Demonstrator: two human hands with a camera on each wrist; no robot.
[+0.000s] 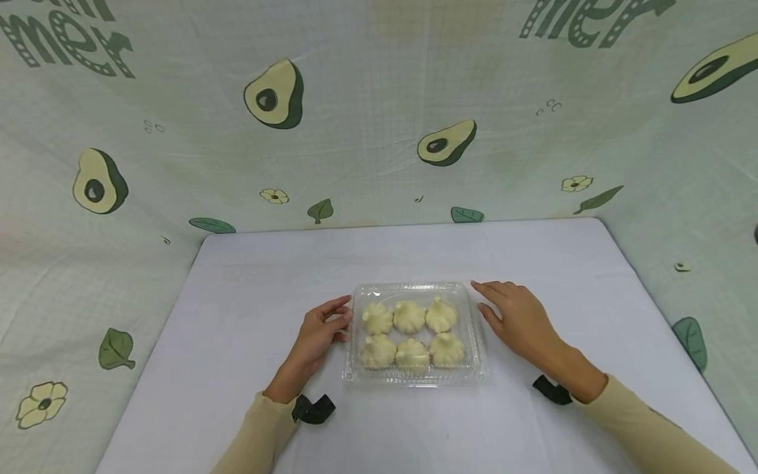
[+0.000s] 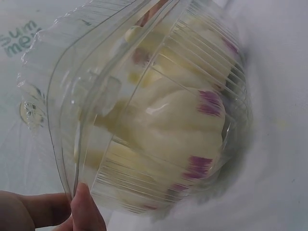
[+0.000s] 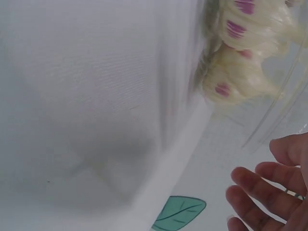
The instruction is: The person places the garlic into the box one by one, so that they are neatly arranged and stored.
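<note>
A clear plastic clamshell container [image 1: 414, 380] lies on the white table with its lid down. Inside it sit several garlic bulbs [image 1: 409, 316] in two rows, pale with purple streaks on their sides in the left wrist view. My left hand [image 1: 318, 336] is at the container's left side; its thumb [image 2: 88, 211] and a finger pinch the rim there. Off the right side, near the far corner, my right hand [image 1: 517, 320] hovers apart from the plastic. Its fingers [image 3: 262, 192] are loosely bent with nothing between them in the right wrist view.
The white tabletop [image 1: 266, 276] stretches around the container. Behind and beside it hangs a pale cloth [image 1: 367, 118] printed with avocados and leaves. Black straps are on both wrists, next to the beige sleeves [image 1: 645, 421].
</note>
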